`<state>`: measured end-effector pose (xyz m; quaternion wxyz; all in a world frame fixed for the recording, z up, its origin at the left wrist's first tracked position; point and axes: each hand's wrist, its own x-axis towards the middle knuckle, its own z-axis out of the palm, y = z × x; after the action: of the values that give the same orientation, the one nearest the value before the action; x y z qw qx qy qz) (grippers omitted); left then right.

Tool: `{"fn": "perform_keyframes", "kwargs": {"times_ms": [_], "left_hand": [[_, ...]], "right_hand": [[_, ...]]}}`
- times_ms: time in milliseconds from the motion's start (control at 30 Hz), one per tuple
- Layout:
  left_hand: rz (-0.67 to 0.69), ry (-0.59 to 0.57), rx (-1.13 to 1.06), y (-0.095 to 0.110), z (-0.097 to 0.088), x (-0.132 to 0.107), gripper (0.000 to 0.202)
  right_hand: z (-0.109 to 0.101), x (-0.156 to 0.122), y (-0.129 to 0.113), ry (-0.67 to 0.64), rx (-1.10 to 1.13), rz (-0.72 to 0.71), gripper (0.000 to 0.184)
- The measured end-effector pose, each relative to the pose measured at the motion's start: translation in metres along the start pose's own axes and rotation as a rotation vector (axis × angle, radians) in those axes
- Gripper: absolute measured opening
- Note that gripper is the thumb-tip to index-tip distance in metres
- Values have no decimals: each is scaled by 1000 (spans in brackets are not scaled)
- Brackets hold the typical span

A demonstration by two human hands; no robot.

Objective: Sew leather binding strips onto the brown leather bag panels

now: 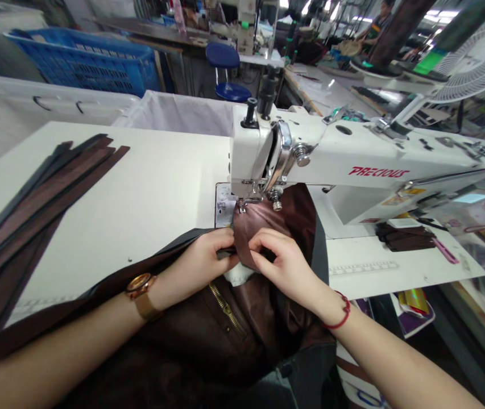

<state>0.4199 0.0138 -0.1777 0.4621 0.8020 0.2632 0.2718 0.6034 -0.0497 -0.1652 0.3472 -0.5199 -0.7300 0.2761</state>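
Observation:
A dark brown leather-like garment (191, 346) with a brass zipper (227, 309) drapes over the table's front edge and runs up under the presser foot (242, 205) of a white sewing machine (340, 153). My left hand (206, 255) is closed on the garment's edge just in front of the foot, its fingertips partly hidden by the material. Opposite it, my right hand (282, 261) pinches a brown strip (243, 238) that leads up to the foot. Glossy brown material (293, 218) bunches beneath the machine's arm.
Long brown and black strips (50, 199) lie on the table's left side. Folded brown pieces (406, 236), a pink-handled tool (446, 250) and a clear ruler (364, 268) are at right. Behind stand a blue crate (84, 59), a blue stool (223, 55) and a fan (475, 54).

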Motion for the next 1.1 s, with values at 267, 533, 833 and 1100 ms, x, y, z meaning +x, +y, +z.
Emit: {"fn": "perform_keyframes", "kwargs": {"times_ms": [267, 533, 833, 1100], "left_hand": [[65, -153, 299, -9, 11, -15, 25], [117, -408, 479, -3, -13, -41, 38], [55, -415, 590, -14, -15, -58, 65], [56, -413, 610, -23, -15, -62, 62]], "right_hand": [[13, -13, 6, -70, -6, -2, 11], [14, -23, 1, -298, -507, -131, 11], [15, -38, -7, -318, -550, -134, 10], [17, -20, -7, -134, -389, -142, 20]]}}
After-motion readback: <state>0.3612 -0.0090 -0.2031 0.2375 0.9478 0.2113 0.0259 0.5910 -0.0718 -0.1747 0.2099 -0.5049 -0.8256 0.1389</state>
